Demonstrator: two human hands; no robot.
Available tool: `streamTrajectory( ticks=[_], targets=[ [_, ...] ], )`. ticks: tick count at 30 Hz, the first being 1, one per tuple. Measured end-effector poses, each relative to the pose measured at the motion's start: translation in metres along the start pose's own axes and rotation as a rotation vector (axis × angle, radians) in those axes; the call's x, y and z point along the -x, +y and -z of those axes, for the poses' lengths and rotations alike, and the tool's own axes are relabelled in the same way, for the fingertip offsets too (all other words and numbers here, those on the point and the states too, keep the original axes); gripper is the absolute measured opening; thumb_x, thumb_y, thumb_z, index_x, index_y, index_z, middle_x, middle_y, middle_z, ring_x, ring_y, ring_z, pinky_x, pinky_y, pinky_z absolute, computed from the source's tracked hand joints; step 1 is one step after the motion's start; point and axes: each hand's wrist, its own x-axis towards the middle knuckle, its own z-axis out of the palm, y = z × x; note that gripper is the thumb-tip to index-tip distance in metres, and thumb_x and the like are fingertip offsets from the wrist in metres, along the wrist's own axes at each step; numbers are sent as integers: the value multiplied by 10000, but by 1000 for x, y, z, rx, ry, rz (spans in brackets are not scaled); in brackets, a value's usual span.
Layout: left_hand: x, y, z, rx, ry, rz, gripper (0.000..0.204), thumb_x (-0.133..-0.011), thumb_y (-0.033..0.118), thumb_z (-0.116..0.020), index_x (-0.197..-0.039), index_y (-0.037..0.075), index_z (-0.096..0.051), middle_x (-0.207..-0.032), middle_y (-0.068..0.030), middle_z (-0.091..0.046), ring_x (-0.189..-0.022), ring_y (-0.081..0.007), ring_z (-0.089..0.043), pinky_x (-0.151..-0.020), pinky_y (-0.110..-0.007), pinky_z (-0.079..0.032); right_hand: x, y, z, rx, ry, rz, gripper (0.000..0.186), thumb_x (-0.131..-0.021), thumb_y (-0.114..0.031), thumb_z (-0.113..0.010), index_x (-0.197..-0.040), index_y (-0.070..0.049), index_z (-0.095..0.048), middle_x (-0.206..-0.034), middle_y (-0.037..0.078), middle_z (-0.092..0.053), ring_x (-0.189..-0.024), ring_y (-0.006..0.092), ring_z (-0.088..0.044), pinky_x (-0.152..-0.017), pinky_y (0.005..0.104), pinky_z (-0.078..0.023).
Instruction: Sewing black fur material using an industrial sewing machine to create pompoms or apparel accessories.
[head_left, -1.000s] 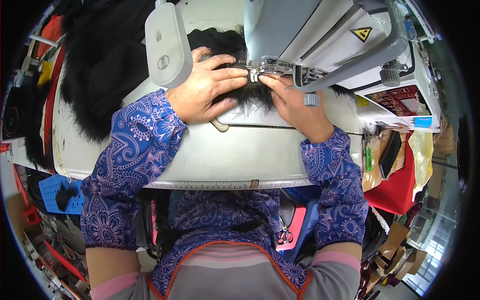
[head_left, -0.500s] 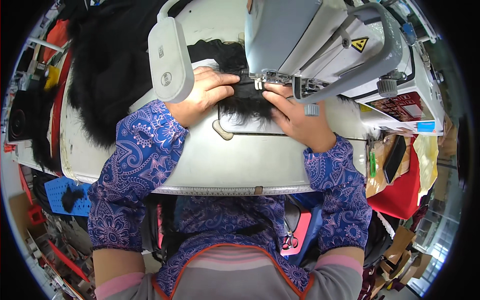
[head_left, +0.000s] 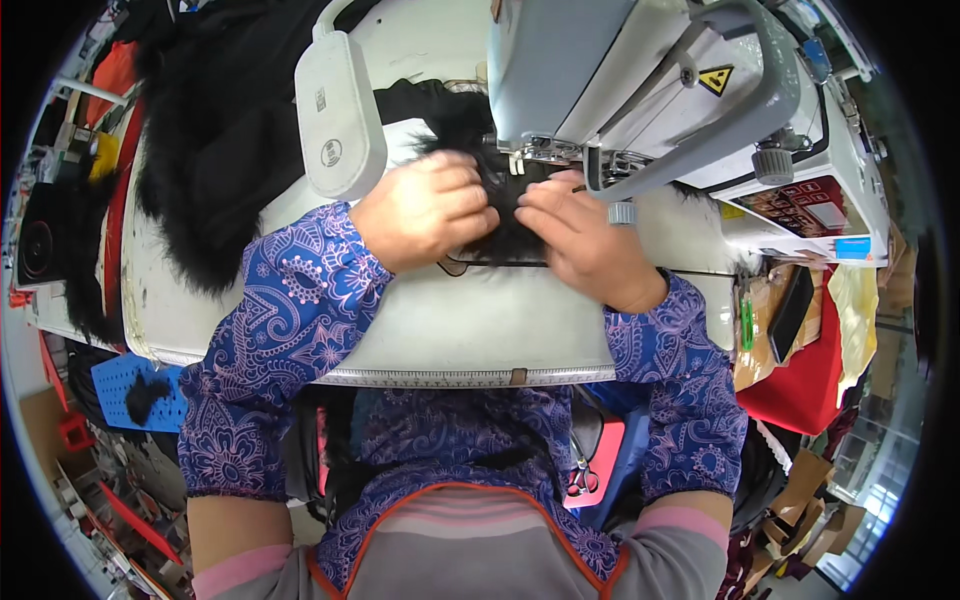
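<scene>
Left hand is curled inward, its fingers drawn together and blurred, with the fingertips set against the left side of the black fur piece; whether any fur is pinched beneath them cannot be told. By the right hand the opposite side is met, the fingers narrowed and pointed leftward; its grip cannot be told either. The fur piece is thus framed between the two hands, laid on the white table just in front of the presser foot of the sewing machine. Above and to the left of the left hand, a white oblong device is suspended. Farther left, a larger black fur-trimmed garment is spread on the table.
</scene>
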Motion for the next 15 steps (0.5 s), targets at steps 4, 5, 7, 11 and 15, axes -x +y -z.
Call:
streamTrajectory(
  ticks=[4,5,7,11,15],
  targets=[
    [10,-2,5,-88,-42,116,252,-670,127,-658,-915,72,-679,-851,-39,-603,-882,-196,-635,-876,-398,-481,0,-2,1,44,-34,-87,348,-666,61,-670,-1000,-32,-640,-1072,65,-624,-1010,277,-632,-890,379,-514],
    [11,0,4,-124,-45,135,224,-730,144,-637,-943,85,-672,-880,-33,-599,-893,-189,-620,-892,-396,-444,1,-2,1,68,-61,-111,351,-666,63,-667,-1004,-29,-639,-1081,72,-622,-1023,278,-628,-898,380,-512],
    [9,3,4,-127,-64,166,224,-744,147,-624,-957,97,-673,-930,-31,-617,-898,-189,-618,-872,-393,-434,-2,1,1,11,-28,-37,366,-664,64,-665,-1017,-27,-635,-1085,78,-618,-1037,281,-624,-902,379,-508],
    [12,0,4,-93,-91,141,233,-735,148,-638,-961,108,-676,-1016,-26,-641,-942,-193,-616,-876,-399,-426,-3,1,1,-80,-22,21,407,-656,60,-666,-1054,-15,-624,-1108,95,-607,-1067,286,-613,-914,377,-500],
    [10,5,14,79,-112,159,310,-681,170,-722,-980,99,-684,-1047,-32,-651,-980,-198,-619,-873,-400,-424,0,-1,2,-24,-58,-20,416,-657,56,-670,-1065,-6,-625,-1124,94,-606,-1062,286,-615,-906,374,-502]
  ],
)
